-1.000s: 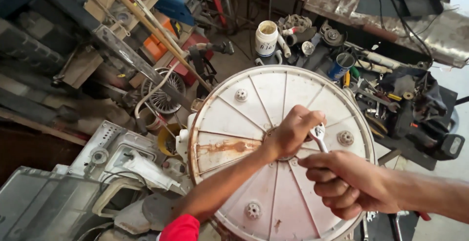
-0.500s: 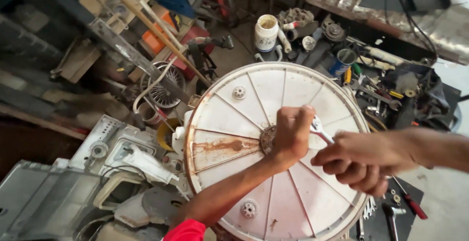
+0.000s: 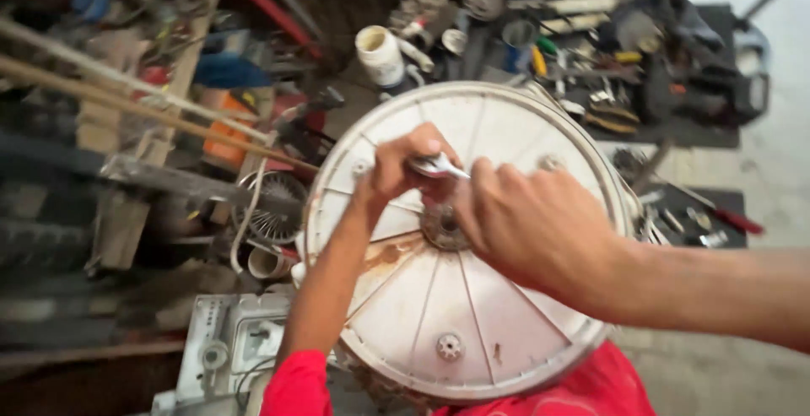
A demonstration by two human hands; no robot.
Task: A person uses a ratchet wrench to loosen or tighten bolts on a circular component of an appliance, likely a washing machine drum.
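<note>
Both hands have swung round the hub since a second ago: the wrench that then pointed out toward the rim on the right now lies across the top of the hub, and the view has closed in on the drum.

A person's left hand [image 3: 403,159] and right hand [image 3: 527,222] work a small silvery metal wrench [image 3: 439,165] at the rusty central hub [image 3: 440,229] of a round off-white plastic washing-machine tub [image 3: 405,315], which lies with its ribbed face up among workshop clutter. The left grip is closed about the wrench's head end, fingers curled over it. The right grip is closed too, knuckles toward the camera; its fingers hide the handle end, so how firmly it holds the tool cannot be told.

The hub sits just below both grips, the wrench spanning between them. By the look of it, the step in hand is turning a fastener at the hub, mid-stroke. The next move would call for steady pressure to keep the wrench seated, then a re-set of the tool for another swing.

Beyond the left grip stands a white plastic tub with a lid [image 3: 379,53]; out past the right grip lie scattered hand tools on a dark mat [image 3: 700,222]. The person's red sleeve [image 3: 295,386] shows at the bottom edge.
</note>
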